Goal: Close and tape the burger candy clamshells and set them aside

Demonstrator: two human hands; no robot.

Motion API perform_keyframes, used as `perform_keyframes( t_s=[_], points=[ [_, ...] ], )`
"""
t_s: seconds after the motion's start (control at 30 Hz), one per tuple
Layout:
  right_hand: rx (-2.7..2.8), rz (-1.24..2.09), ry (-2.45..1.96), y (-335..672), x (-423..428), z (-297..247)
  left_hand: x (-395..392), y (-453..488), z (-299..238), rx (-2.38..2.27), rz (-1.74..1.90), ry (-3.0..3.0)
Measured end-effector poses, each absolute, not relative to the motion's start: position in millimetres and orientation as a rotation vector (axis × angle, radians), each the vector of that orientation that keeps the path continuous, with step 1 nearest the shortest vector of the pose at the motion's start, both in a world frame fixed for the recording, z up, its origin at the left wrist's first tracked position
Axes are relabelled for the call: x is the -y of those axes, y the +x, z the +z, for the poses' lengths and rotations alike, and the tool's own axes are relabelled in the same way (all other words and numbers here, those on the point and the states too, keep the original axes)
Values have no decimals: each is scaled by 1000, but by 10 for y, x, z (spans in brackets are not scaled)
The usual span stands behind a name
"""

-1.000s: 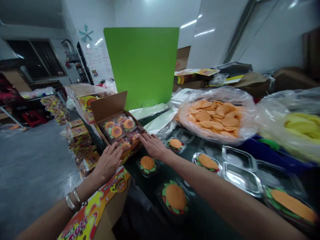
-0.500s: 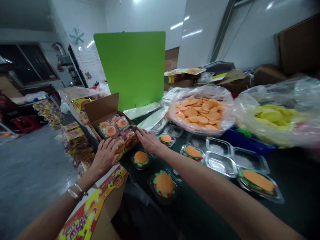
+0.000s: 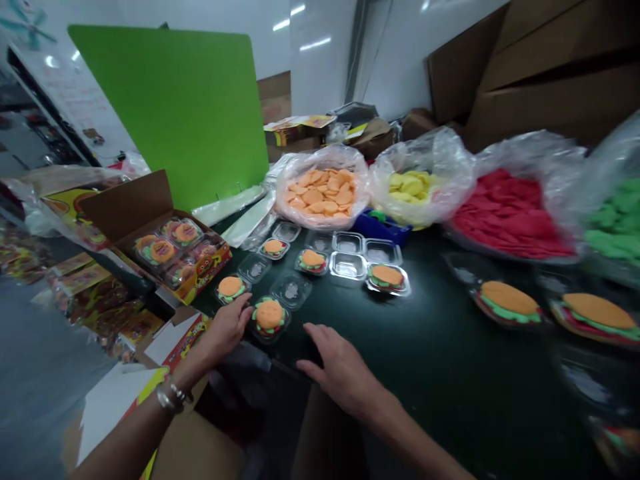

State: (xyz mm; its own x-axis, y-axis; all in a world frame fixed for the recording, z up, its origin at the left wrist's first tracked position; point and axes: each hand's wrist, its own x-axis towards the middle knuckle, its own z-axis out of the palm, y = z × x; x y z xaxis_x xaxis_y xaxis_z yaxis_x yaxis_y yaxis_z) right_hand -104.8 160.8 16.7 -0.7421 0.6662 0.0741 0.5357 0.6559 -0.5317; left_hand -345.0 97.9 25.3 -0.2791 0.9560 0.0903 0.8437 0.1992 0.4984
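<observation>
My left hand [image 3: 225, 335], with bracelets at the wrist, reaches to the left edge of a clear plastic tray holding a burger-shaped gummy candy [image 3: 269, 315]. Its fingers are stretched out; whether they touch the tray I cannot tell. To the right of that tray, my right hand [image 3: 341, 367] hovers over the dark table, thumb apart from the fingers and nothing held. Just behind the left hand sits another gummy burger [image 3: 231, 287] in its tray. A printed display box [image 3: 203, 270] at the left stands open, with packed burgers inside.
Several clear trays [image 3: 349, 265] and more burgers [image 3: 387, 275] lie across the table. Plastic bags of orange pieces [image 3: 323, 193], yellow pieces [image 3: 411, 185], red pieces [image 3: 510, 213] and green pieces [image 3: 617, 220] line the back. A green board [image 3: 175, 107] stands behind the box.
Both hands have left the display box and come down right, toward the front burger tray. The view has turned right, bringing the red and green pieces into sight.
</observation>
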Motion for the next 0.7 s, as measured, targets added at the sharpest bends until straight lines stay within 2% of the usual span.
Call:
perform_keyframes(
  t_s=[0.1,0.33,0.5,0.6,0.7],
  points=[
    [2531,659,-1006,-1085,-1446,-23,-1008,-3345,286,-2235,676,1670],
    [2430,673,-995,-1081,-1378,-3,-889,-2912,309,-2214,659,1668],
    [2231,713,-940,-463,-1308,-140,-921,-2287,247,-1969,712,1715],
    [2096,671,-1034,60,-1227,-214,-981,-1903,230,-1747,672,1721],
    [2023,655,-1178,434,-1161,-235,-1146,-1682,241,-1725,631,1836]
  ],
)
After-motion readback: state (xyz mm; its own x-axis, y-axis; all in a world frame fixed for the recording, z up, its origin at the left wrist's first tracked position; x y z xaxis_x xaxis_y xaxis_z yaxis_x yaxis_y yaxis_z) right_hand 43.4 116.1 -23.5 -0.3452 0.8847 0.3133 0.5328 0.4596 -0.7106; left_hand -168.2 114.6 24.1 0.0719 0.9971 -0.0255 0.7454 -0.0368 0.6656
